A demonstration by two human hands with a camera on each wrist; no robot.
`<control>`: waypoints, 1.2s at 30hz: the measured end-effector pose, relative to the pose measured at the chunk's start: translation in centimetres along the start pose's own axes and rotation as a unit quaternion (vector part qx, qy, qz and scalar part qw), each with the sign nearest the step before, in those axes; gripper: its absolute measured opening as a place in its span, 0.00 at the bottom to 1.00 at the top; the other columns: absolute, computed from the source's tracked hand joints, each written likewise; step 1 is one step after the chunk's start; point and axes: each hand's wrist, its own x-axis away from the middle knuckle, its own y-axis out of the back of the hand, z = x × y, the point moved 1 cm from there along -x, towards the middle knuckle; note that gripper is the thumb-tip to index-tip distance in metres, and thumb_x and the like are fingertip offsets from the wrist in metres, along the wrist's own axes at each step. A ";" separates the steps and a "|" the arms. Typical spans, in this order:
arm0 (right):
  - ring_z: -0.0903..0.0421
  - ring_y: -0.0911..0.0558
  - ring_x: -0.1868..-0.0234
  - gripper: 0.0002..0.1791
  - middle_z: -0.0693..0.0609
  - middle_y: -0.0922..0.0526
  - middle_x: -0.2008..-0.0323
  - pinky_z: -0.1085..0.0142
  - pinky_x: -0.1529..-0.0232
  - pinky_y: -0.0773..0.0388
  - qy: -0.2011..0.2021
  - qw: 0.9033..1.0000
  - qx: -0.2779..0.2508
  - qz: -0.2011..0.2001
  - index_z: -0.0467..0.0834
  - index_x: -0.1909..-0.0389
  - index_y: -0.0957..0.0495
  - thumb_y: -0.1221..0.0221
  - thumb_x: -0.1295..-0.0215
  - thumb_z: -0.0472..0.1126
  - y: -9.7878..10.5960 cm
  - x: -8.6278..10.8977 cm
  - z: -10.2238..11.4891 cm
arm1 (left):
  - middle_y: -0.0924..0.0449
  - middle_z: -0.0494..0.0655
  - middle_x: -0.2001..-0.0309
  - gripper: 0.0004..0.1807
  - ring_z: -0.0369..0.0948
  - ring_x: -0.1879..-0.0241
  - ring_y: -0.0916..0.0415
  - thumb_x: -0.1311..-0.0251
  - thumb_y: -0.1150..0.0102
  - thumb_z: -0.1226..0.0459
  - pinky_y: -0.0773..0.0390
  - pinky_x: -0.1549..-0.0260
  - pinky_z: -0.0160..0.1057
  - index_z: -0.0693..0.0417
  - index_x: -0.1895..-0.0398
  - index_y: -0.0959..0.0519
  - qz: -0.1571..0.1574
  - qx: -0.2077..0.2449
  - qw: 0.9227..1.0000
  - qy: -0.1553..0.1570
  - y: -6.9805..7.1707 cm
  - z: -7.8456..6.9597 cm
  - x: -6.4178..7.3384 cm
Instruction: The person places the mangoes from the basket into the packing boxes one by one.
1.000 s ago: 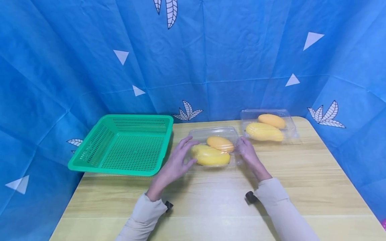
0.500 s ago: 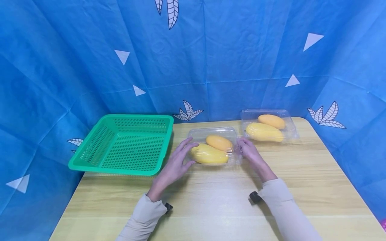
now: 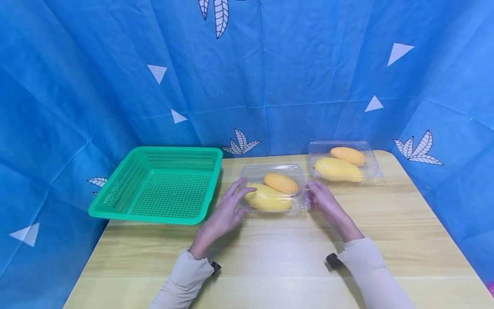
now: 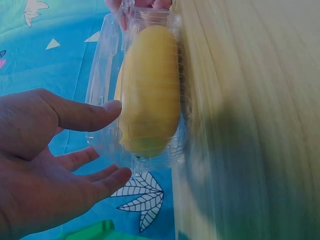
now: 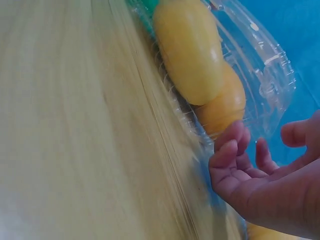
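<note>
A clear plastic clamshell box [image 3: 252, 172] lies mid-table, holding a yellow mango [image 3: 269, 198] in front and a more orange mango [image 3: 281, 183] behind it. My left hand [image 3: 221, 218] is at the box's left end, thumb and fingers extended and spread; in the left wrist view its thumb tip meets the plastic by the yellow mango [image 4: 150, 90]. At the right end is my right hand [image 3: 324, 201]. Its fingers are loosely bent, with fingertips against or very near the box edge, and the thumb stands apart in the right wrist view. Neither hand grips the box.
Another clear box [image 3: 318, 148] with two mangoes stands at the back right, close behind my right hand. A green perforated basket [image 3: 146, 218] sits to the left of my left hand. A blue curtain [image 3: 301, 77] hangs along the table's back edge.
My right hand has drawn slightly right and toward me from the box's right end. The left hand stays almost in place. The box has barely shifted.
</note>
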 end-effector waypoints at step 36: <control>0.46 0.15 0.56 0.31 0.38 0.18 0.58 0.61 0.53 0.16 0.014 0.990 0.005 0.139 0.29 0.31 0.44 0.42 0.27 0.35 2.1 3.0 0.1 | 0.16 0.52 0.51 0.14 0.44 0.52 0.18 0.33 0.37 0.71 0.17 0.50 0.40 0.61 0.44 0.20 -0.003 0.205 0.978 0.043 -2.1 -5.6 0.0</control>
